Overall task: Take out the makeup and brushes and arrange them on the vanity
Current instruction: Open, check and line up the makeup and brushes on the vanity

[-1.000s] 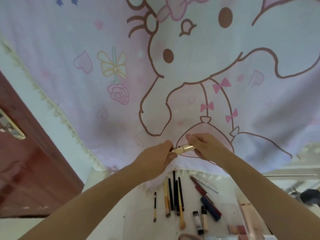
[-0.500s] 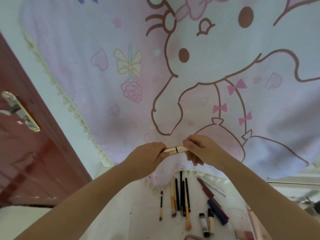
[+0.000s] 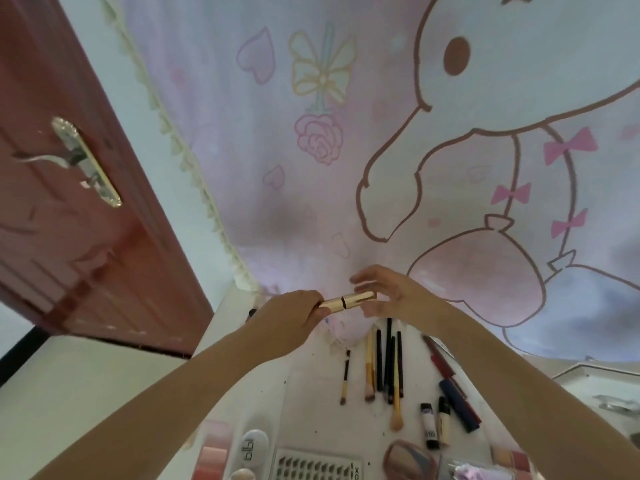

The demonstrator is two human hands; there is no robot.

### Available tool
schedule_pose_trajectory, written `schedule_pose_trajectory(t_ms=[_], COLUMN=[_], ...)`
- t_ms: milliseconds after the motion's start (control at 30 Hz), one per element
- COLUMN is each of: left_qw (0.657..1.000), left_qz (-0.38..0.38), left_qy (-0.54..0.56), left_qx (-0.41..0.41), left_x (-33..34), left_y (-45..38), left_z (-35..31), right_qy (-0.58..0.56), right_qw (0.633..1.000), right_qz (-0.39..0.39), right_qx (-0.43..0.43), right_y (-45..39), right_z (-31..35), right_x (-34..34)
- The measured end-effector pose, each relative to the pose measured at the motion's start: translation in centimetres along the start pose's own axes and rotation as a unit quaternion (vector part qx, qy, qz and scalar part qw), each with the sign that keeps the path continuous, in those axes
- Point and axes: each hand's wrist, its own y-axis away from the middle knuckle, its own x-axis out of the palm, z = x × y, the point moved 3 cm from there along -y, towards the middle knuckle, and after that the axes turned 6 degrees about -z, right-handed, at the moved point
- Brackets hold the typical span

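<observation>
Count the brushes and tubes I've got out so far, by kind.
Bristle-tipped brushes: 3
Small capped tubes: 2
Navy tube: 1
Gold tube, held in the left hand: 1
Total: 7

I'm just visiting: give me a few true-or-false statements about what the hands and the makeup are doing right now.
1. The left hand grips a gold tube. True.
2. The right hand is a closed fist. False: its fingers are spread by the tube's end.
3. Brushes lie in a row on the vanity. True.
4. The door is on the right. False: it is on the left.
</observation>
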Motion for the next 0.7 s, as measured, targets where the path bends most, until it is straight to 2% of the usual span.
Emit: schedule_pose_trajectory(t_ms=[67, 133, 200, 300, 367, 433, 500, 600, 700], left_qw=[1.0, 1.0, 1.0, 0.998, 0.997, 0.996, 0.995, 0.991, 0.98], left_qz=[-0.002, -0.005, -0.003, 0.001, 0.001, 0.006, 0.014, 0.032, 0.051], left_qy=[0.001, -0.014, -0.02, 0.008, 0.015, 0.022, 0.029, 0.032, 0.065], left_qx=[-0.016, -0.019, -0.023, -0.054, -0.07, -0.085, -0.1, -0.127, -0.179], left_x=[0.3, 0.4, 0.6, 1.1, 1.6, 2.2, 2.7, 3.8, 5.3], left_y=[0.7, 1.3, 2.0, 3.0, 3.6, 4.2, 4.5, 5.2, 6.0], left_z=[1.0, 1.8, 2.6, 4.3, 5.1, 5.8, 6.4, 7.4, 8.6], right_qy=[0.0, 0.077, 0.103, 0.001, -0.057, -0.051, 0.002, 0.095, 0.05], right_qw=[0.997, 0.992, 0.992, 0.999, 0.994, 0.99, 0.988, 0.986, 0.989], right_qz=[0.024, 0.045, 0.048, 0.049, 0.082, 0.107, 0.102, 0.113, 0.116], right_qx=[0.07, 0.095, 0.06, 0.01, 0.033, 0.08, 0.112, 0.079, 0.077], right_y=[-0.7, -1.4, -2.2, -3.1, -3.9, -4.5, -5.3, -6.3, -7.0], right_z=[-0.6, -0.9, -1.2, -2.1, -3.1, -3.6, -3.8, -4.4, -5.3], right_x=[1.4, 2.4, 3.2, 4.4, 5.6, 6.9, 7.7, 8.5, 9.4])
